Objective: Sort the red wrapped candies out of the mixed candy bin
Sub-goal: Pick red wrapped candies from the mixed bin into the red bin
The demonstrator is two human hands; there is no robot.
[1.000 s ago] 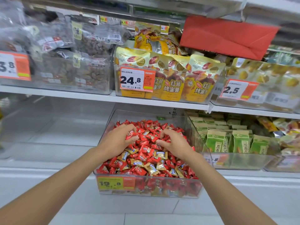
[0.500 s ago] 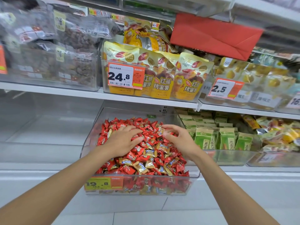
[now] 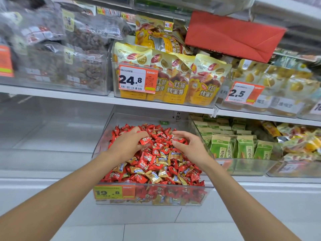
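We see both hands in a clear bin point(image 3: 102, 143) on the lower shelf point(image 3: 52, 175). The bin is heaped with red candies point(image 3: 161, 134), thickest at the back, with gold candies point(image 3: 153, 176) mixed among them towards the front; the print on the wrappers is too small for us to read.

The left hand point(image 3: 128, 145) lies on the heap at the back left, fingers curled down, a red candy pinched between thumb and fingers. The right hand point(image 3: 189, 146) is near it on the right, fingers bent like a claw, tips closing round red candies; how many each hand holds we cannot tell.

On the bin's front wall a yellow tag point(image 3: 113, 192) reads "19.8". On the upper shelf point(image 3: 69, 95) stand yellow pouches point(image 3: 175, 87) marked "红瑶" and "烤蜜薯"; the 24.8 tag point(image 3: 137, 80) hangs before them, and further right we read the 2.5 tag point(image 3: 243, 93).

Just right of the bin, green packs point(image 3: 243, 147) show "原香". Above the pouches hangs a red paper point(image 3: 232, 34). At the upper left lie clear bags point(image 3: 83, 35) of dark goods, their labels blurred.
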